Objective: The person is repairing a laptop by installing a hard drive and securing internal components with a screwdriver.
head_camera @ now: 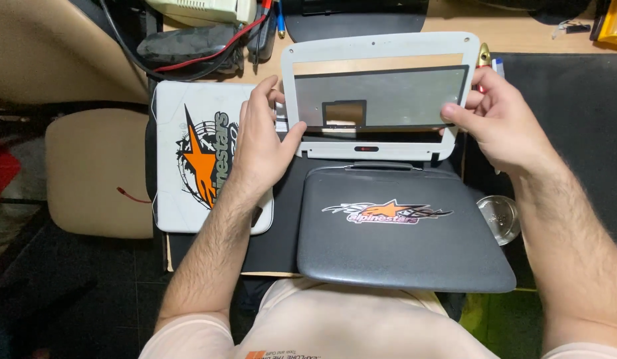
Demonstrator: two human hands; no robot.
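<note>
My left hand [265, 136] and my right hand [498, 116] hold a white screen bezel frame [381, 46] upright between them, gripping its left and right lower sides. A dark grey thin panel [401, 96] with a small rectangular cut-out sits inside the frame. Just below lies a dark grey laptop base shell [401, 252] with an orange star sticker, close to my body. To the left lies a white laptop cover [182, 193] with an orange and black star graphic.
A black mat [574, 113] covers the wooden table [521, 30] at the right. A round clear dish [501, 216] sits right of the grey shell. Black and red cables [189, 56] and a power supply lie at the back left. A beige stool [96, 173] stands left.
</note>
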